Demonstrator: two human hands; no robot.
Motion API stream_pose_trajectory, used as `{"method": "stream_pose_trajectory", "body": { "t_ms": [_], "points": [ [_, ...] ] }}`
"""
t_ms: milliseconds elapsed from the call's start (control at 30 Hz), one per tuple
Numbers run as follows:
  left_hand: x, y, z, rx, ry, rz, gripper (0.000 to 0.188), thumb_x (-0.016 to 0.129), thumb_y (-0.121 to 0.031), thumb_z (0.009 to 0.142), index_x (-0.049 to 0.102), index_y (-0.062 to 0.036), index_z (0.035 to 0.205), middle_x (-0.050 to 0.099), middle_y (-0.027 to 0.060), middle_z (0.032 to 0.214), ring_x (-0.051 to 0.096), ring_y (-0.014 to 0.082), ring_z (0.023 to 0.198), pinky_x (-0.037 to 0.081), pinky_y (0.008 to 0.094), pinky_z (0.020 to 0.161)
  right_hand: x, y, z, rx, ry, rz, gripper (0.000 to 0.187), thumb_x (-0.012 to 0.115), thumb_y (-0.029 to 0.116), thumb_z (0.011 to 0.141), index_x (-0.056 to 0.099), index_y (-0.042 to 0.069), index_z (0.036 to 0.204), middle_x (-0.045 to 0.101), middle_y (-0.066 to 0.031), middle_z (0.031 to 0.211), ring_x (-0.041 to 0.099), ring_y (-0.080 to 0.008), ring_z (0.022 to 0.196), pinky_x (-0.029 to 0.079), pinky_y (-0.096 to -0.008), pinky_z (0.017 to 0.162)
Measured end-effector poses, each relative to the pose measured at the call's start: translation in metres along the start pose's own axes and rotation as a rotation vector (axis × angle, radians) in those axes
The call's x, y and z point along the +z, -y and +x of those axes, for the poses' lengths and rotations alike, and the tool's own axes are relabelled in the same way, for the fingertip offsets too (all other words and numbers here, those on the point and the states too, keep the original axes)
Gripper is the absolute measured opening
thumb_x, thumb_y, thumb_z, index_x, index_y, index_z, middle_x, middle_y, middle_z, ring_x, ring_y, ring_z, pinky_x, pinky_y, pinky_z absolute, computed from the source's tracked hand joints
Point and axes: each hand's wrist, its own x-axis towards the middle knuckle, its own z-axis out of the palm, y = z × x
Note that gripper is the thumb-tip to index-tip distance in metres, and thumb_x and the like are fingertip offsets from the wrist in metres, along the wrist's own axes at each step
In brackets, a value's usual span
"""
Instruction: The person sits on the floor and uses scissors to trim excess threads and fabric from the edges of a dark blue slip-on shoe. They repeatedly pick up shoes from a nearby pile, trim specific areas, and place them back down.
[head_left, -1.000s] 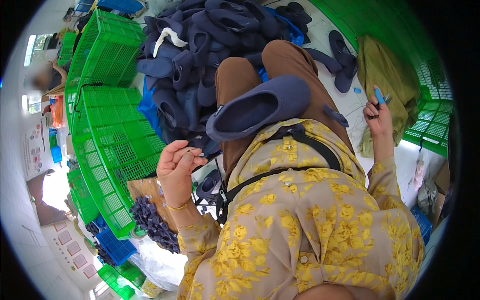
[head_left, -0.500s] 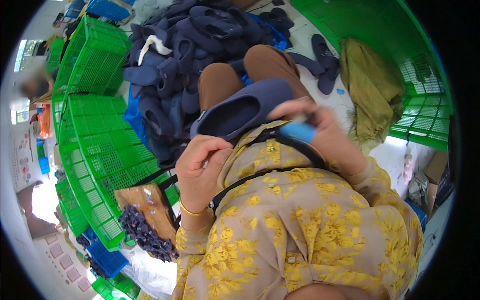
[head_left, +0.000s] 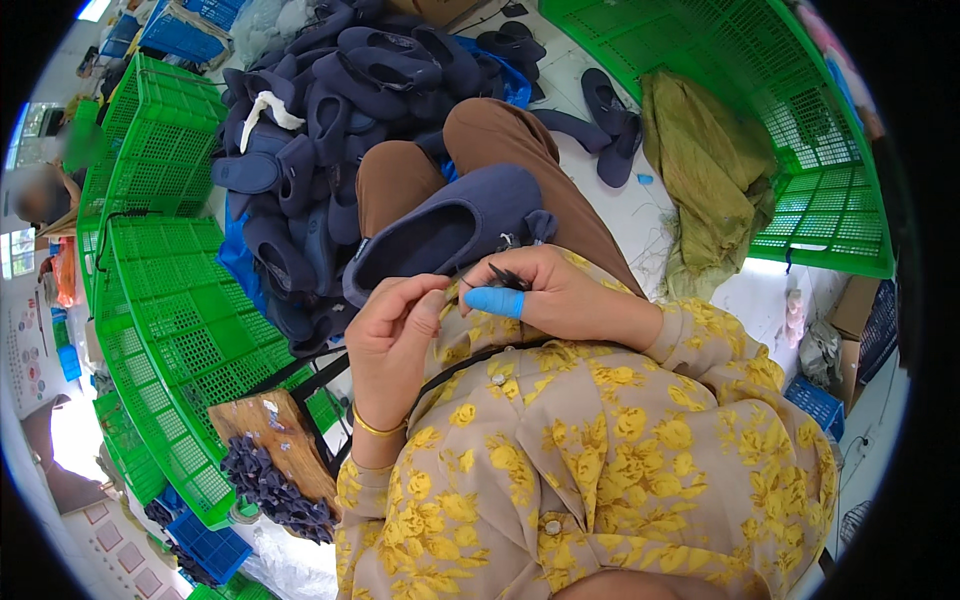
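A navy-blue, closed-toe slipper of soft cloth [head_left: 500,200] is laid across the lap [head_left: 590,240], its oval opening turned upward and its toe pointed to the upper right. Beside the toe, a small bunched navy cloth piece [head_left: 541,226] is seen. A thin, pointed black item [head_left: 511,278], perhaps thread ends, is held in the right hand [head_left: 560,295].

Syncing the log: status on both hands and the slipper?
Left hand pinched, contents unclear. Right hand curled around dark item, kind unclear. Navy slipper on lap, opening up. Left hand partly covers its near edge.
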Motion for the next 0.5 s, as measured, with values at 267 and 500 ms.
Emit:
{"method": "stream_pose_trajectory", "body": {
  "t_ms": [267,500],
  "points": [
    [0.0004,0.0028,0.0048,-0.204,0.061,-0.347,0.014,0.059,-0.003,0.090,0.065,0.0040,0.101,0.061,0.0039,0.088,0.052,0.0064,0.066,0.042,0.0201,0.058,0.0010,-0.0037,0.0022,-0.260,0.012,-0.279,0.013,0.059,0.007,0.087,0.064,0.000,0.097,0.065,-0.0087,0.083,0.058,-0.0126,0.072,0.046,-0.0262,0.068],
    [0.0013,-0.0009,0.0059,-0.240,0.083,-0.425,0.013,0.060,-0.001,0.088,0.063,0.0039,0.099,0.064,0.0058,0.089,0.054,0.0077,0.066,0.044,0.0203,0.058,0.0010,-0.0012,0.0019,-0.215,0.036,-0.308,0.012,0.058,0.008,0.086,0.063,0.000,0.094,0.064,-0.0099,0.081,0.058,-0.0150,0.069,0.046,-0.0274,0.065]
  ]
}}
